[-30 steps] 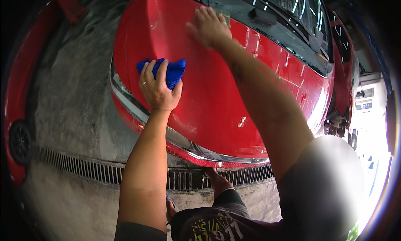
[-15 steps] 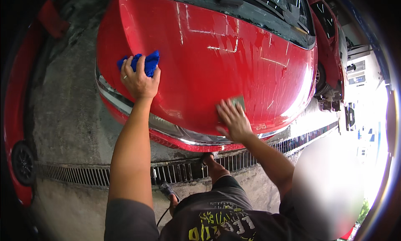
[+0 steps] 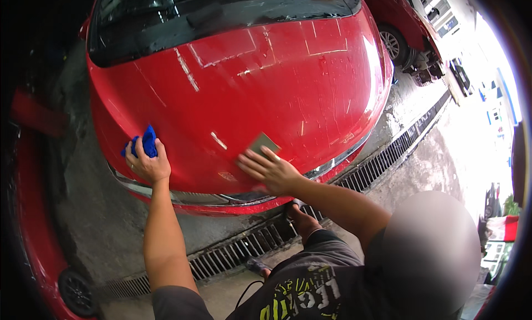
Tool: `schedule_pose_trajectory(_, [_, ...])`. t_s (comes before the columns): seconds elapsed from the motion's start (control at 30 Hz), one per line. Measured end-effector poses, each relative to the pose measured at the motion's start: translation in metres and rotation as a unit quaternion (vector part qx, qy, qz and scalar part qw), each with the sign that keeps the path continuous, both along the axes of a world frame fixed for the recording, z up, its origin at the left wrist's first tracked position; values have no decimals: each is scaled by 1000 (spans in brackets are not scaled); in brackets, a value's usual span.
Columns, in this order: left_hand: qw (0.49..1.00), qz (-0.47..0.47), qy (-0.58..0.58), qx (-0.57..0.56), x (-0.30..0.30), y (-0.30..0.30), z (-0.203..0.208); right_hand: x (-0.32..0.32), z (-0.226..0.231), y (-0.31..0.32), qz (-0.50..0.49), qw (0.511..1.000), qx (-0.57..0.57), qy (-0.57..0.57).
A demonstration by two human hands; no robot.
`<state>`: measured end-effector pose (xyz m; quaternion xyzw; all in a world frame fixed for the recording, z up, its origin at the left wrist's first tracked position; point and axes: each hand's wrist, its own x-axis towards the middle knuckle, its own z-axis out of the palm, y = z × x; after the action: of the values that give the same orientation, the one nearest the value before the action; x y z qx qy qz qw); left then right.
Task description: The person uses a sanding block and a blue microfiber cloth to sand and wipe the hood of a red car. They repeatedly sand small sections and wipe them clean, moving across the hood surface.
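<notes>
A wet red car hood point(image 3: 244, 98) lies in front of me, with faint pale reflections across it. My left hand point(image 3: 149, 166) rests near the hood's front left corner, fingers curled round a bunched blue cloth point(image 3: 148, 142). Close to the hood's front edge, my right hand point(image 3: 272, 171) presses a small grey-green sheet of sandpaper point(image 3: 266, 144) against the paint. Its fingers lie long over the sheet, whose far corner sticks out past them. The right hand is slightly blurred, and its palm side is hidden.
Beyond the hood is the windshield point(image 3: 210, 15). A slatted drain grate point(image 3: 238, 253) crosses the concrete floor under the car's front and my feet. Another red car point(image 3: 39, 209) stands at left, and one with its front parts off point(image 3: 393, 21) at far right.
The view has swung, so the hood appears turned and more windshield shows. The right hand has shifted over the front of the hood with the sandpaper. The left hand still holds the cloth.
</notes>
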<state>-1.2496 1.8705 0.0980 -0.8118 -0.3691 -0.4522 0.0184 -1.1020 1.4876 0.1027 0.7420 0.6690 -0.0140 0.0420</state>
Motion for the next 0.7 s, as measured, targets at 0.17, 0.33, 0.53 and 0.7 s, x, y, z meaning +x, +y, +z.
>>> schedule_pose_trajectory(0.17, [994, 68, 62, -53, 23, -17, 25, 9, -25, -71, 32, 999, -9, -41])
schedule_pose_trajectory(0.33, [981, -142, 16, -135, 51, -52, 77, 1, 6, 15, 16, 996, 71, 53])
schedule_pose_trajectory(0.53, [944, -232, -9, -234, 171, -93, 173, 35, 52, 115, 16, 984, 138, 112])
schedule_pose_trajectory(0.7, [939, -245, 70, -230, 187, -106, 194, 46, 28, 75, 122, 984, 96, 82])
